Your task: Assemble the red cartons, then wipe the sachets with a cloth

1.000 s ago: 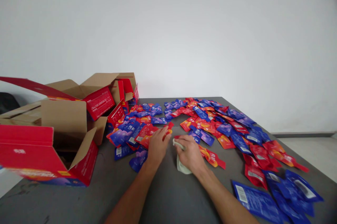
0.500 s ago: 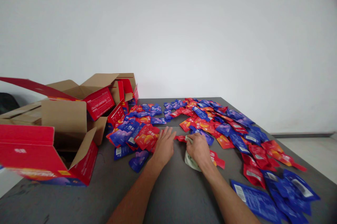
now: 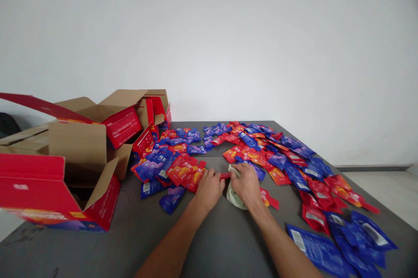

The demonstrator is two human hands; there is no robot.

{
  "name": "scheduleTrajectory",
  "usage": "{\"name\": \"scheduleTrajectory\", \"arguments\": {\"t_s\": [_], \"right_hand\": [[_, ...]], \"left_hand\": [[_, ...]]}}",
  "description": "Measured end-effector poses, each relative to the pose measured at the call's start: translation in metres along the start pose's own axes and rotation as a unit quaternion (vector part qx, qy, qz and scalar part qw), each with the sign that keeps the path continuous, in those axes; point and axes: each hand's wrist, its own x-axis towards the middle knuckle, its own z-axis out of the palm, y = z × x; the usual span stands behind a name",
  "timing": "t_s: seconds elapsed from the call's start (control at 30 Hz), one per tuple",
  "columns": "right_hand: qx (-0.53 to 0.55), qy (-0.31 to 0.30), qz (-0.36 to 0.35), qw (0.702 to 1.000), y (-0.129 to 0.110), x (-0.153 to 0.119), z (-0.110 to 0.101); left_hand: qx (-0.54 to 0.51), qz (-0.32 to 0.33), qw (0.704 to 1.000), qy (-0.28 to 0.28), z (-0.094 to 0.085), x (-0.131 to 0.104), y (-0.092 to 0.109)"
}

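Observation:
My left hand (image 3: 209, 189) is closed, its fingers curled round the end of a red pouch (image 3: 225, 175) at the middle of the table. My right hand (image 3: 245, 183) is closed on a pale greenish cloth (image 3: 235, 199), which bunches under the palm and meets the same pouch. Most of that pouch is hidden by the hands and cloth. Another red pouch (image 3: 269, 199) pokes out to the right of my right wrist. Beside my left hand lies a heap with red-orange pouches (image 3: 181, 169) and a purple-blue pouch (image 3: 172, 199).
A large pile of red and blue pouches (image 3: 277, 160) spreads along the table's right side. Nearer, several blue pouches (image 3: 316, 247) lie flat. Open red cartons (image 3: 88, 202) with raised flaps line the left. A white wall (image 3: 222, 51) stands behind the grey table (image 3: 225, 243).
My left hand has moved right and its spread fingers have closed on the red pouch's end. My right hand and the cloth have shifted only slightly.

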Motion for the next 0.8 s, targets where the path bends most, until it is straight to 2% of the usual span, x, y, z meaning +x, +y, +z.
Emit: {"name": "scheduleTrajectory", "arguments": {"t_s": [0.1,0.2,0.27,0.33,0.43,0.5,0.53,0.6,0.67,0.8], "right_hand": [[0.032,0.024,-0.011,0.999,-0.002,0.001,-0.002],[0.071,0.028,-0.034,0.997,-0.009,-0.002,-0.001],[0.104,0.02,-0.061,0.993,-0.016,-0.006,0.0],[0.137,0.0,-0.095,0.986,-0.024,-0.011,0.002],[0.167,-0.033,-0.139,0.975,-0.034,-0.018,0.004],[0.173,-0.047,-0.156,0.971,-0.037,-0.021,0.005],[0.172,-0.049,-0.159,0.971,-0.038,-0.022,0.005],[0.167,-0.05,-0.156,0.972,-0.039,-0.022,0.006],[0.155,-0.035,-0.14,0.977,-0.036,-0.02,0.005],[0.12,0.047,-0.085,0.988,-0.023,-0.011,0.003]], "left_hand": [[-0.142,-0.07,0.987,0.016,-0.001,0.003,-0.014],[-0.246,-0.116,0.962,0.02,0.001,0.006,-0.027],[-0.325,-0.146,0.934,0.022,0.002,0.006,-0.03],[-0.458,-0.167,0.872,0.036,0.004,0.006,-0.028],[-0.63,-0.163,0.757,0.064,0.0,0.005,-0.021],[-0.693,-0.153,0.702,0.054,-0.006,0.005,-0.016],[-0.711,-0.142,0.687,0.038,-0.01,0.004,-0.015],[-0.721,-0.107,0.685,-0.002,-0.016,0.004,-0.013],[-0.707,-0.069,0.704,-0.03,-0.019,0.003,-0.012],[-0.675,-0.045,0.733,-0.069,-0.015,0.0,-0.014]]}}
